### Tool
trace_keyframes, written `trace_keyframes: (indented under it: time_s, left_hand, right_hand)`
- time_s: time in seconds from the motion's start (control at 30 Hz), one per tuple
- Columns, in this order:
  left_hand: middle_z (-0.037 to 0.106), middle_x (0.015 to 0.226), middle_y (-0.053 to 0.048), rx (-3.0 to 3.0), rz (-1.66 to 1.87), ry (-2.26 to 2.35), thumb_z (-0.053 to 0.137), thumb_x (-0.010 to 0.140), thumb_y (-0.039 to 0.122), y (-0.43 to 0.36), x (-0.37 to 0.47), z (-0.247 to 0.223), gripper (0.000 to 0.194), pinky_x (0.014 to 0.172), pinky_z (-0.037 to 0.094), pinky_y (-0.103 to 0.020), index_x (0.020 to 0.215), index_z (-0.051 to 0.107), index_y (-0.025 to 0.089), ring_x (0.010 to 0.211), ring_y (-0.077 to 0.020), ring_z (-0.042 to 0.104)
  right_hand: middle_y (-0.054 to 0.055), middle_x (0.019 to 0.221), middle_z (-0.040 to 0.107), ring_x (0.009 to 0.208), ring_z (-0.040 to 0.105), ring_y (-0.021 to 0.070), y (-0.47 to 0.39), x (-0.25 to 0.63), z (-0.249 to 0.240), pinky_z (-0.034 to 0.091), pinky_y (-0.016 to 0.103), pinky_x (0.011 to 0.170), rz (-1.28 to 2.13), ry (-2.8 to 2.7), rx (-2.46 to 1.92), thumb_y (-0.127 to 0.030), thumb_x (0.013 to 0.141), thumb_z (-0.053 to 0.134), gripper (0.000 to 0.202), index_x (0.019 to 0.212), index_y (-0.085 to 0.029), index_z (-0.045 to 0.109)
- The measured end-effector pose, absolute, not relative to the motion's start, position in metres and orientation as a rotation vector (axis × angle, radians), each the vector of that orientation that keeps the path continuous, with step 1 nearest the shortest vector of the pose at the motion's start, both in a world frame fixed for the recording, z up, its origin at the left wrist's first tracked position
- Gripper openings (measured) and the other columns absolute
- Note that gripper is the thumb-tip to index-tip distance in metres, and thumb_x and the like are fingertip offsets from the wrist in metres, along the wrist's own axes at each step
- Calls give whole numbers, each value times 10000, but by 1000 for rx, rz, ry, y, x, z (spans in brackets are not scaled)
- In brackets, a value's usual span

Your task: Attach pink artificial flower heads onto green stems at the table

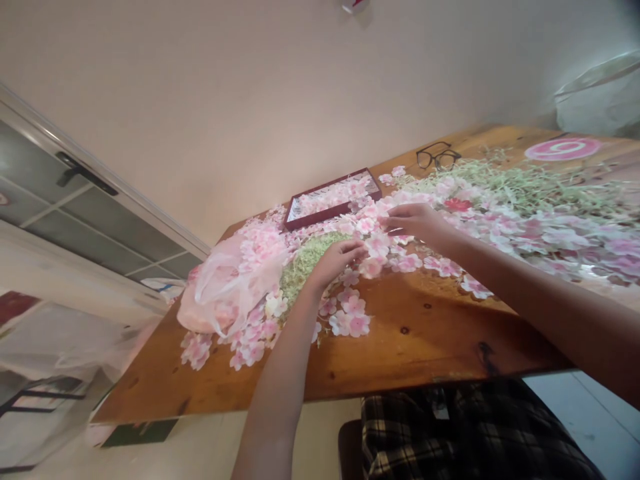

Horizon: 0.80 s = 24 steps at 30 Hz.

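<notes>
Pink and white artificial blossoms lie heaped between my hands on the wooden table. My left hand reaches over them beside a pale green mat of shredded filler; its fingers are loosely bent, with the tips at the blossoms' edge and no grip to be seen. Above the pile, my right hand has its fingers stretched out and its thumb apart, and the tips touch or hover over petals. Behind both hands stands a shallow dark-red box with more blossoms in it.
A sheer pink bag with blossoms sits on the left. Black-framed glasses, loose green shreds, a red flower and a round pink sign lie to the right. The wooden table meets the wall behind.
</notes>
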<state>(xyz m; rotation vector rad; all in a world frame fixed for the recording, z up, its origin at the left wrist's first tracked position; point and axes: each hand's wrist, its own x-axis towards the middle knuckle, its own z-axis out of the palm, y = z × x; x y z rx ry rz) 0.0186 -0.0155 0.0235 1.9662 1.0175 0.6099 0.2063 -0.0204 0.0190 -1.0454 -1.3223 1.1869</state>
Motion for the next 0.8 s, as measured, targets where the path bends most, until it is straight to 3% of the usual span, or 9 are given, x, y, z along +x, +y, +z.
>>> trace_keyframes:
  time_s: [0.13,0.27,0.43,0.63,0.8]
  left_hand:
    - [448,584,16,1863,797,1132,458,697,410,-10,17,18,251,506,330,-210,647,525,173,522,-74,403]
    - [414,543,26,1832,826,1156,451,702,395,-8,17,17,256,476,300,-208,616,509,161,480,-64,366]
    - [519,640,-1,1775,818,1129,470,685,440,-11,18,19,295,523,351,-208,700,550,156,536,-69,443]
    - [594,894,-74,1619,766,1019,503,685,419,-17,20,28,377,634,429,-247,981,494,187,680,-101,543]
    - [589,906,-81,1670,766,1053,503,687,407,-16,21,26,318,688,434,-271,881,550,160,738,-119,548]
  right_hand:
    - [20,688,529,684,507,121,-23,207,24,410,245,636,1233,-1428,-1006,-361,614,616,214,612,-160,543]
    - [-14,589,481,563,450,82,-35,203,38,345,220,531,1202,-1673,-1076,-325,647,592,188,571,-162,540]
    - [-25,519,427,494,407,65,-46,194,48,302,216,473,1234,-1618,-1182,-259,647,592,170,540,-154,512]
    - [-5,604,447,623,486,105,-31,199,29,358,213,516,1309,-1347,-1041,-312,609,622,246,532,-157,447]
    - [-5,593,444,611,487,103,-30,199,27,385,215,530,1370,-1274,-1029,-297,596,645,246,530,-158,452]
